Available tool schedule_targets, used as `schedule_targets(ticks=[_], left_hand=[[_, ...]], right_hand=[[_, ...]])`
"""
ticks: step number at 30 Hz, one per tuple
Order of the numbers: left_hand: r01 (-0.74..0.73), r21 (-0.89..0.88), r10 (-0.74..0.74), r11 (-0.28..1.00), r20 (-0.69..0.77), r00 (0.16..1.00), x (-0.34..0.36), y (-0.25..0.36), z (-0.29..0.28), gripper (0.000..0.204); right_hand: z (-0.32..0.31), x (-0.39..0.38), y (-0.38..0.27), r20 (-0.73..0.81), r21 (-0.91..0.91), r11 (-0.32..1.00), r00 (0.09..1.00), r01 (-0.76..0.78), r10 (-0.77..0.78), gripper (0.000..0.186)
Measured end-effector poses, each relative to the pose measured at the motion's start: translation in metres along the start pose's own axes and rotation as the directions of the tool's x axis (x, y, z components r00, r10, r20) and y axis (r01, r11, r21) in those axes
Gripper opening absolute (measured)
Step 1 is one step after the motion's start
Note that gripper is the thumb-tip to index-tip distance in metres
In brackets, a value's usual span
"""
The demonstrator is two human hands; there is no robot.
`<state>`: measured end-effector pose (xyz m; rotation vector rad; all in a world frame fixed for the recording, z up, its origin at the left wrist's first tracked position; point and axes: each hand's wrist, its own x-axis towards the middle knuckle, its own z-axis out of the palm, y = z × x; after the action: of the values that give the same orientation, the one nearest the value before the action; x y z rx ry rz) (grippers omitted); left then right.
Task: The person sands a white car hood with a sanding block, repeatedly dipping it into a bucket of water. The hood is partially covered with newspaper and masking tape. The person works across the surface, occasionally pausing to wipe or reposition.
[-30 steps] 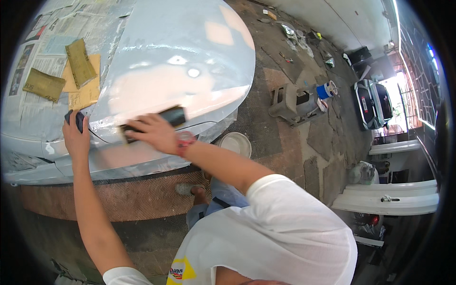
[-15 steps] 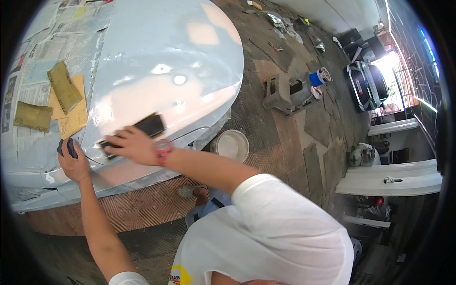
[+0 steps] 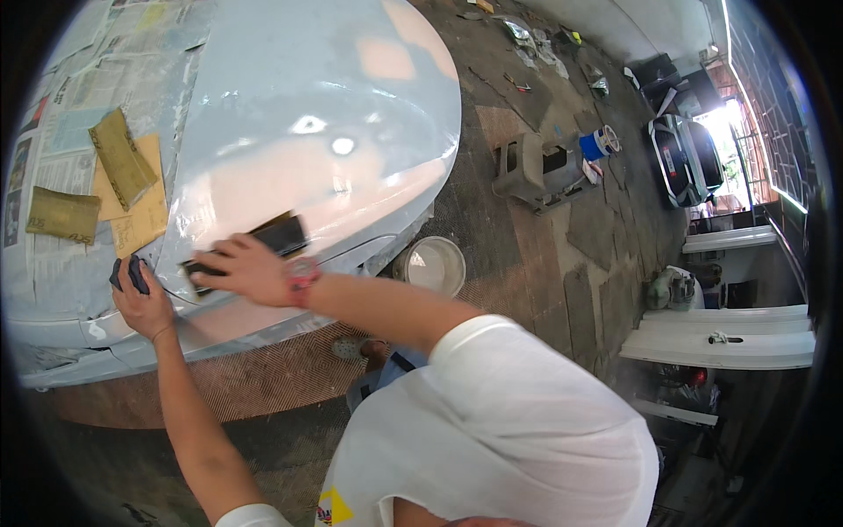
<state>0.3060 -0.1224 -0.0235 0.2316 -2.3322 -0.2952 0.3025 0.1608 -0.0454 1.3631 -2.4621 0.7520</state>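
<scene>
My right hand (image 3: pixel 248 272) lies over a long dark sanding block (image 3: pixel 283 235), its fingers bent around the block's near end. The block rests flat on a grey car panel (image 3: pixel 263 79) with pale pinkish patches. To the left, my left hand (image 3: pixel 147 309) is closed on a small dark grey pad (image 3: pixel 132 276), held near the panel's edge. Folded brown sandpaper (image 3: pixel 121 158) overlaps a yellowish sheet (image 3: pixel 145 224) just beyond it. Another sandpaper piece (image 3: pixel 63 216) sits farther left.
Newspaper (image 3: pixel 114 70) covers the car's left part. Beside the panel on the floor stand a whitish bucket (image 3: pixel 434 263) and a grey plastic stool (image 3: pixel 536 171) with a blue-and-white can (image 3: pixel 599 142) by it. A parked car (image 3: pixel 685 162) is farther right.
The whole view has shifted slightly, so the panel appears a little farther right. Both hands keep their holds, the right hand and block staying close to the same spot.
</scene>
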Motion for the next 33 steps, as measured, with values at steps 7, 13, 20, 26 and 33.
schedule_targets(ticks=[7,13,20,26,33], left_hand=[[0.028,0.024,-0.028,0.999,0.011,1.000,-0.006,-0.006,0.002,0.032],[-0.016,0.041,0.016,0.999,-0.007,1.000,0.000,0.000,0.000,0.031],[0.045,0.017,-0.045,0.999,0.024,0.999,-0.005,-0.004,0.002,0.031],[0.000,0.031,0.000,1.000,0.013,1.000,-0.002,-0.001,0.000,0.032],[0.006,0.039,-0.006,0.999,0.012,1.000,-0.004,-0.005,0.002,0.032]], right_hand=[[-0.072,-0.104,0.032,0.023,-0.111,0.993,0.999,-0.042,0.045,0.060],[-0.002,0.020,-0.018,0.016,-0.001,0.996,0.996,-0.090,0.090,0.063],[-0.072,-0.128,0.044,0.069,-0.083,0.993,0.993,-0.086,0.092,0.073],[-0.002,0.010,-0.010,-0.046,-0.024,0.999,0.999,-0.023,0.022,0.069],[-0.084,-0.130,0.053,0.130,-0.104,0.994,0.990,-0.037,0.050,0.073]])
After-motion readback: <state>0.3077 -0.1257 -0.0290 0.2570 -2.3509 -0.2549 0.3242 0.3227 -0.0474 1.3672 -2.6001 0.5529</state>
